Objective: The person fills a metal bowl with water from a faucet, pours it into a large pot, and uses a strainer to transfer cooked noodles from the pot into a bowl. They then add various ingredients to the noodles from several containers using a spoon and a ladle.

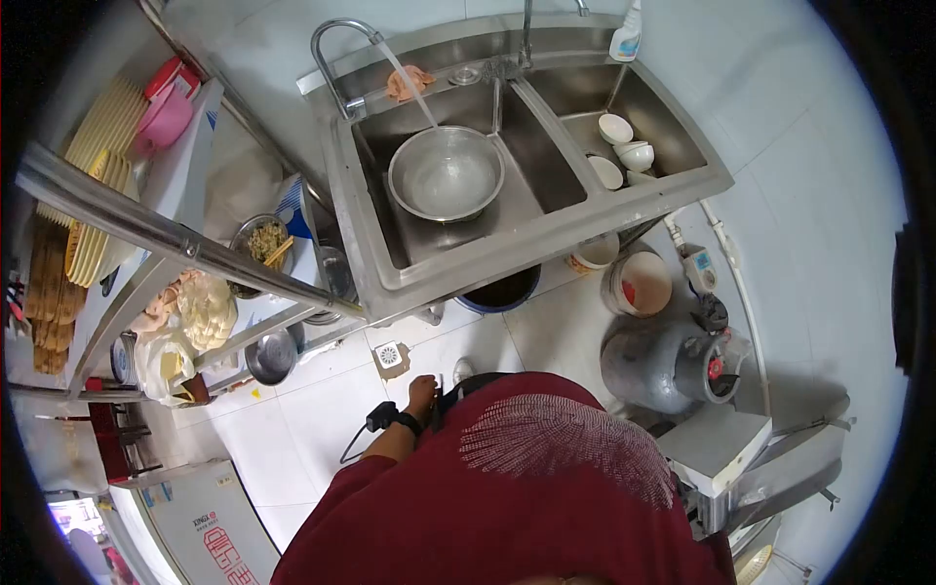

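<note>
Head view first: which of my hands shows?

Only your left hand [421, 392], low at your side over the floor tiles, with a black band [407, 423] on its wrist. The fingers look loosely curled, but I cannot tell whether they have hold of anything. Your right hand is out of sight.

And the basin?

The basin [446, 175] sits in the left compartment of the sink [546, 234], close to the divider. It lies straight ahead of your left hand and well apart from it. Water from the tap [320, 58] falls into it. It is round, so it has no long axis. Nearest your hand is the floor drain [390, 356].
</note>
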The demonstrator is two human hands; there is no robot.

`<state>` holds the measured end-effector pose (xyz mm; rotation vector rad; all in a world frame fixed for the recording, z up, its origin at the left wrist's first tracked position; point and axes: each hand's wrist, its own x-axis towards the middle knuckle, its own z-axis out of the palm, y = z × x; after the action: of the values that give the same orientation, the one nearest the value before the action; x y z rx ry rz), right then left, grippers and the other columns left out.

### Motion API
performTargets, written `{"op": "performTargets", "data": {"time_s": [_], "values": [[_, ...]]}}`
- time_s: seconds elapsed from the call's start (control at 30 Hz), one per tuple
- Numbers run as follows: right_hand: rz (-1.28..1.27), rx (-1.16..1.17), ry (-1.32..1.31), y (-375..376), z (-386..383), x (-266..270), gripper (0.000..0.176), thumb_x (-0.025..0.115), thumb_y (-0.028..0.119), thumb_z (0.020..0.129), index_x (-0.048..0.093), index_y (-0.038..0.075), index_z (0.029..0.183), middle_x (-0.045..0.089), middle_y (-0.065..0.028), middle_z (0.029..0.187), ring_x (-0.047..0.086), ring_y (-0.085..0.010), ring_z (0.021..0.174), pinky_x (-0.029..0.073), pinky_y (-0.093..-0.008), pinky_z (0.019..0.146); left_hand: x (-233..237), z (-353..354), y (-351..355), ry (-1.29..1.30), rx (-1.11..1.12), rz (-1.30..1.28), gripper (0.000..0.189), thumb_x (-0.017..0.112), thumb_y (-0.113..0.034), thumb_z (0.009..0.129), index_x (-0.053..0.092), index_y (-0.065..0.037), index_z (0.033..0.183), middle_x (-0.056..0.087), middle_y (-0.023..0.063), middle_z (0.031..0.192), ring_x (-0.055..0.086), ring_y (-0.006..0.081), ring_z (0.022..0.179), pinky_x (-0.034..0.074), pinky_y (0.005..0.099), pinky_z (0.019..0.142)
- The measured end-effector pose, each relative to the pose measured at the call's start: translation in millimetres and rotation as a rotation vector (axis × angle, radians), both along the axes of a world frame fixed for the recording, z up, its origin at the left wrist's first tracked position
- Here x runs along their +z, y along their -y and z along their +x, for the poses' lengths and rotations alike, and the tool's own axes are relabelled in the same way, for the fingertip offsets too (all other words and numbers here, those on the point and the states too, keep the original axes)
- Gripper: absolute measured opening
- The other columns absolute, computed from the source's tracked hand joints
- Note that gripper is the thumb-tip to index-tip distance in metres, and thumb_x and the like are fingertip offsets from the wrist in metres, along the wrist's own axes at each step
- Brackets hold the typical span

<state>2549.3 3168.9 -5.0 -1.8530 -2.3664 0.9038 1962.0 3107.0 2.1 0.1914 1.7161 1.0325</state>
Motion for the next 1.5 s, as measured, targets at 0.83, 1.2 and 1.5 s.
{"op": "performTargets", "data": {"time_s": [0.83,1.2,1.5], "values": [[-0.029,0.233,0.249,0.1,18.9,-6.6,0.031,0.048,0.038,0.072,0.056,0.008,0.069,0.054,-0.0102,0.067,0.054,-0.0302,0.067,0.044,-0.0392,0.059,60.9,46.5,-5.6,-0.133,-0.058,-0.182,0.023,0.047,-0.007,0.073,0.056,-0.002,0.094,0.057,0.0061,0.073,0.053,0.0143,0.057,0.038,0.0241,0.045],[-0.242,-0.036,0.345,10.1,12.4,-16.8,0.038,0.044,0.04,0.074,0.055,0.004,0.074,0.057,-0.0161,0.076,0.055,-0.0341,0.074,0.041,-0.0442,0.064,60.2,47.9,1.1,-0.167,-0.112,-0.216,0.023,0.046,-0.012,0.075,0.055,-0.003,0.093,0.056,0.0057,0.073,0.053,0.0133,0.057,0.038,0.0246,0.044],[-0.123,0.091,0.173,21.5,24.2,-30.0,0.037,0.043,0.039,0.075,0.055,0.003,0.073,0.056,-0.017,0.073,0.055,-0.0342,0.072,0.042,-0.0441,0.064,59.2,45.2,-2.4,-0.207,-0.166,-0.211,0.022,0.046,-0.012,0.075,0.054,-0.003,0.094,0.056,0.0053,0.073,0.054,0.0131,0.058,0.037,0.0237,0.04]]}}
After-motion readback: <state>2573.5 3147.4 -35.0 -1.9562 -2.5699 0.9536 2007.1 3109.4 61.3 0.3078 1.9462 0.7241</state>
